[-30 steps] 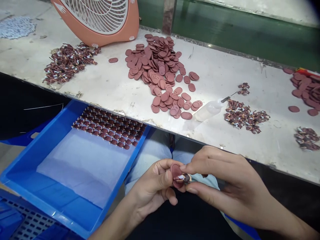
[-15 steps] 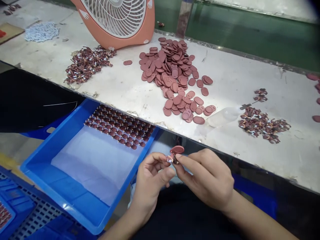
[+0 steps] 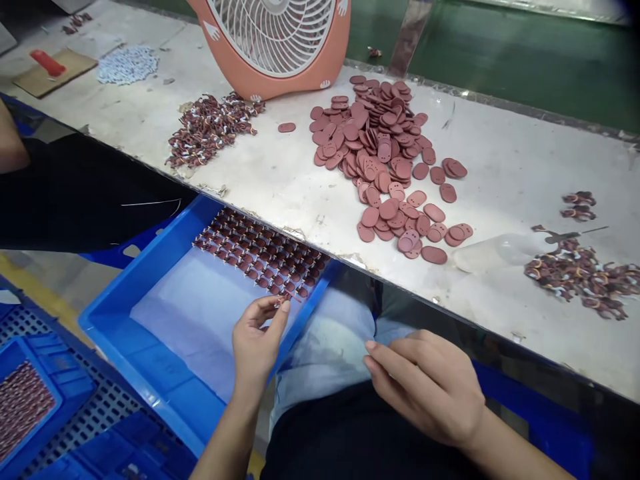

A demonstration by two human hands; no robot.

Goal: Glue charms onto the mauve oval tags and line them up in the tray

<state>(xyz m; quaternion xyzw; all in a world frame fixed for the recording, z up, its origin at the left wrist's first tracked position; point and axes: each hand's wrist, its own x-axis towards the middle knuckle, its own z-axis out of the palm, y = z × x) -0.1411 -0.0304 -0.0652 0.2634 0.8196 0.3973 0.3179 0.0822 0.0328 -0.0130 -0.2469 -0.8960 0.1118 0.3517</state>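
Note:
My left hand (image 3: 261,333) is over the blue tray (image 3: 125,373), its thumb and fingers pinching a small brown figure (image 3: 283,300) close to the rows of assembled pieces (image 3: 260,250). Those rows lie on a white sheet (image 3: 190,320) in the tray. Above my lap, my right hand (image 3: 425,383) is apart from everything, with a small gap between thumb and index finger and nothing held. On the table, a pile of dull-red oval discs (image 3: 385,133) lies in the middle, and a heap of small brown figures (image 3: 585,270) is at the right.
An orange fan (image 3: 280,47) stands at the table's back. Another heap of figures (image 3: 213,127) is left of the discs. A clear bottle with a thin metal tip (image 3: 505,250) lies near the right heap. A person's arm (image 3: 10,143) shows at the far left.
My left hand has moved left and away from my right hand, carrying the piece over the tray. My right hand has let go of it. The view has shifted, and a person's arm now shows.

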